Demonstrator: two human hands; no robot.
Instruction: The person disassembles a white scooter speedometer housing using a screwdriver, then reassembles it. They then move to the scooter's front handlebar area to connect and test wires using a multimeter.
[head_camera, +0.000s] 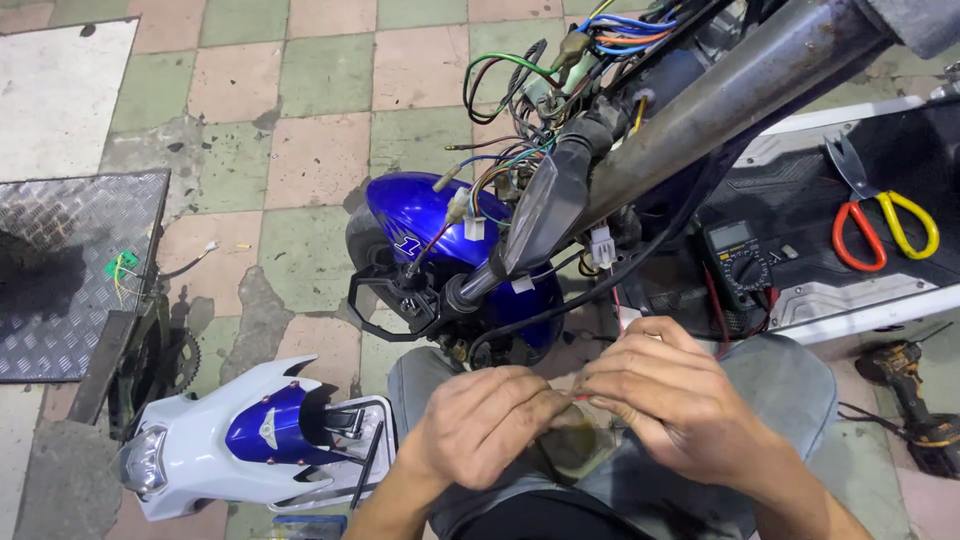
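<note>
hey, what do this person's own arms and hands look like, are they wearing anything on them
Both hands are bare: the left hand and the right hand show no gloves, rings or tape. The forearms running down to the picture's lower edge are bare too, with no sleeves, watch or bands in view. Short nails show on the fingers. Below them the person wears grey trousers.

Bare left hand (482, 425) and bare right hand (672, 398) meeting low in the frame's centre, fingertips pinched together, forearms angling in from the bottom edge.

thin red wire (583, 397), pinched between fingertips, over lap
</note>
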